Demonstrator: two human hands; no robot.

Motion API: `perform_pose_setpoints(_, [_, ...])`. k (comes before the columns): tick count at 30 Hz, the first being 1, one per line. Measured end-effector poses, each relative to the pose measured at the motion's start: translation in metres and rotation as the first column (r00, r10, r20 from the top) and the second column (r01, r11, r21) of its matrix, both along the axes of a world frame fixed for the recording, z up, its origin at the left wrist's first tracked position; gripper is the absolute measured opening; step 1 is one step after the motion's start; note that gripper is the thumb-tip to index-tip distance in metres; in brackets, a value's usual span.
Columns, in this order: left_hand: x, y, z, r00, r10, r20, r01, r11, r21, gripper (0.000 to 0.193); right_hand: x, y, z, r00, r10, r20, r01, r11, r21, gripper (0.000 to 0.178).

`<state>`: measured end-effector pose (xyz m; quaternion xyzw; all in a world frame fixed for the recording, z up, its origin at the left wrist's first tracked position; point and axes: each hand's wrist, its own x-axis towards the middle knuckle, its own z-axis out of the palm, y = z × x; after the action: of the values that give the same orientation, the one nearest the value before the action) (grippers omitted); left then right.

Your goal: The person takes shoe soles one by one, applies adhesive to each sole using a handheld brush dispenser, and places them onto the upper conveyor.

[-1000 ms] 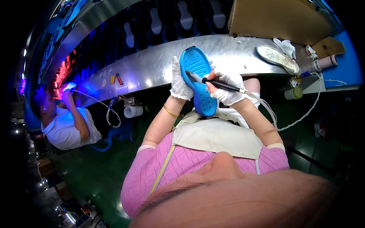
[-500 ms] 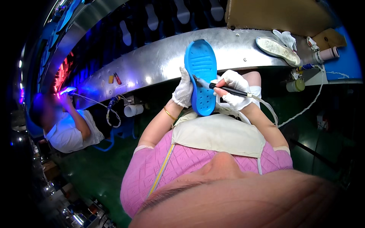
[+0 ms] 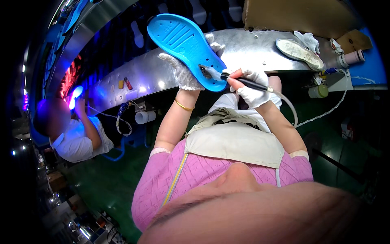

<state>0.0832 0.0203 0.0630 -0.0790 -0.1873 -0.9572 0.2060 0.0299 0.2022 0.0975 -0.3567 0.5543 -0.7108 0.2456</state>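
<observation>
A bright blue shoe sole (image 3: 185,44) with ridges and small holes lies tilted across my left hand (image 3: 187,78), its far end pointing up and to the left. That hand wears a white knit glove and grips the sole from beneath, fingertips showing past the right edge and thumb at the left edge. In my gloved right hand (image 3: 256,96), whose thumb and forefinger are bare, is a brush (image 3: 248,83) with a black handle and a pale hose at its back end. The dark bristles touch the sole's inner face near its lower end.
Beyond the sole runs a metal ledge (image 3: 243,51) beside a line carrying grey soles (image 3: 198,13). A white shoe sole (image 3: 298,52), crumpled cloth and a pink-white roll (image 3: 352,57) lie right. At left a co-worker (image 3: 79,134) holds something glowing blue.
My left hand has moved the sole up and tilted it leftward, turning its face more to view. The brush has moved from the sole's left edge to near its lower end.
</observation>
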Motion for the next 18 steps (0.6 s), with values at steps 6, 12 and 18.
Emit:
perform_pose_setpoints(6, [-0.01, -0.006, 0.017, 0.946, -0.114, -0.305, 0.102, 0.993, -0.053, 0.113, -0.008, 0.0, 0.003, 0.817, 0.199, 0.541, -0.165, 0.98, -0.112, 0.01])
perform_pose_setpoints(12, [-0.013, -0.02, 0.014, 0.938, -0.186, -0.294, 0.118, 0.965, -0.233, 0.12, -0.005, -0.004, -0.013, 0.978, 0.079, 0.192, -0.08, 0.997, -0.001, 0.011])
perform_pose_setpoints(18, [-0.012, -0.036, 0.012, 0.971, -0.193, -0.142, 0.103, 0.871, -0.481, 0.119, -0.03, -0.001, -0.003, 0.802, 0.306, 0.513, -0.389, 0.919, 0.06, 0.015])
